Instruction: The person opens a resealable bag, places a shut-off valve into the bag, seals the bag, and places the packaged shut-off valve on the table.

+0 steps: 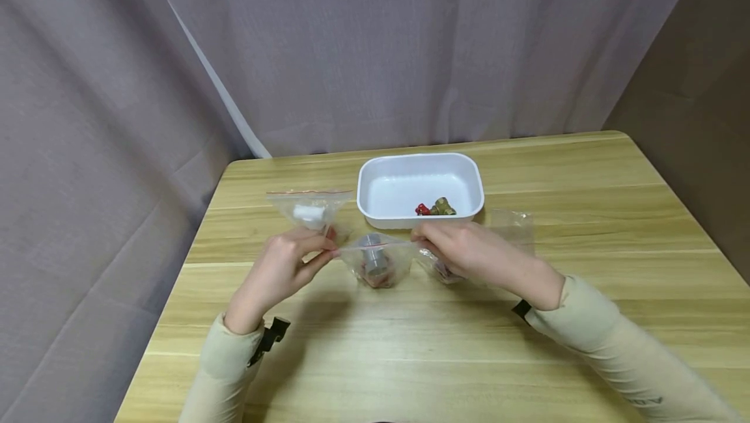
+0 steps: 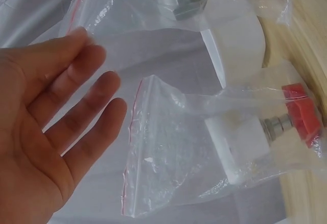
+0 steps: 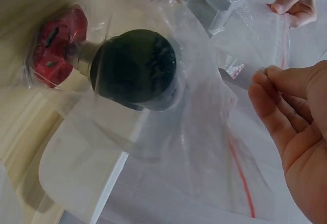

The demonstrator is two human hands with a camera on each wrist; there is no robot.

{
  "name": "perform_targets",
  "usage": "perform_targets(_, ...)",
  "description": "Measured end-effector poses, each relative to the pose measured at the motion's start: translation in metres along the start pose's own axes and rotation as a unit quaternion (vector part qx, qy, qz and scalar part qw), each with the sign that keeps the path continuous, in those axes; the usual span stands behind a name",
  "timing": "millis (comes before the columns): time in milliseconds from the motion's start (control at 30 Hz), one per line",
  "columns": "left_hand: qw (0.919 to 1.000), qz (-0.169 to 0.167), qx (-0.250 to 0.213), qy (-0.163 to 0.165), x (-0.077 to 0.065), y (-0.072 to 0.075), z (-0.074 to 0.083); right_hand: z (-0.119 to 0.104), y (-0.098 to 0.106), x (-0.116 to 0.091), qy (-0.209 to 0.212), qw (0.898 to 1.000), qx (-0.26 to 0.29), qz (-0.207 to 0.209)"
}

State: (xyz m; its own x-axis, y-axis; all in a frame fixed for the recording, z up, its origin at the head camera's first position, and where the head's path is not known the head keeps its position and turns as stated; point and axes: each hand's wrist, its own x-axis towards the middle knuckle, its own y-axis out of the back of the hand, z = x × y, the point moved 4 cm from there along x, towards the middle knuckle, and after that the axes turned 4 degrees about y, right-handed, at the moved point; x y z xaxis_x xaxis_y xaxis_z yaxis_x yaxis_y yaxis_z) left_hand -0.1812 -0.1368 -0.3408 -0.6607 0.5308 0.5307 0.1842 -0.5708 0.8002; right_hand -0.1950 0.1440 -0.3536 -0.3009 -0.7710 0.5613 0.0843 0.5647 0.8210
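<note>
My left hand (image 1: 287, 263) pinches the left corner of a clear zip bag (image 1: 351, 257) between thumb and forefinger. At its opposite corner, my right hand (image 1: 469, 250) pinches the same bag's top edge. Inside lies a grey metal valve (image 1: 375, 259), with a reddish part at the bottom. Behind my left hand stands another zip bag (image 2: 168, 147) holding a white valve (image 2: 240, 147) with a red handle (image 2: 303, 115). Below my right forearm a third bag (image 3: 199, 127) contains a dark round-ended valve (image 3: 135, 68) with a red handle (image 3: 56, 48).
A white tray (image 1: 363, 192) sits behind the bags, with a brass fitting (image 1: 442, 207) and a small red part (image 1: 422, 209) inside. All rest on a wood-grain table (image 1: 410, 358). Grey curtains (image 1: 351, 52) hang behind and to the left.
</note>
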Motion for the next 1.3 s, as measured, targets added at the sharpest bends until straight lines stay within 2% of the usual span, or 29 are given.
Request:
perform_targets(100, 1.0000, -0.001, 0.003, -0.004, 0.001, -0.001, -0.001, 0.001, -0.001, -0.001, -0.015, 1.000, -0.001, -0.002)
perform_targets(333, 1.0000, -0.002, 0.003, 0.008, 0.003, -0.002, -0.003, 0.008, -0.002, -0.002, -0.095, 0.995, -0.007, -0.010)
perform_targets(467, 0.9999, -0.004, -0.003, 0.013, 0.003, -0.002, -0.004, 0.009, -0.004, -0.005, -0.106, 0.994, -0.018, -0.021)
perform_targets(600, 1.0000, 0.005, 0.004, 0.002, 0.002, -0.002, -0.004, 0.008, -0.006, -0.007, -0.087, 0.995, -0.038, -0.011)
perform_targets(800, 0.9978, 0.026, 0.050, -0.035, 0.001, -0.003, 0.001, 0.005, -0.007, -0.010, -0.036, 0.996, -0.073, 0.023)
perform_targets(967, 0.9969, 0.031, 0.059, -0.041, 0.000, -0.003, 0.003, 0.005, -0.011, -0.010, -0.011, 0.995, -0.089, 0.033)
perform_targets(1100, 0.9968, 0.020, 0.070, -0.033, -0.002, -0.005, 0.003, 0.003, -0.013, -0.009, -0.004, 0.996, -0.085, 0.035)
perform_targets(1300, 0.9926, -0.026, 0.118, -0.010, 0.002, -0.010, 0.008, 0.001, -0.012, -0.005, -0.009, 0.996, -0.067, 0.060)
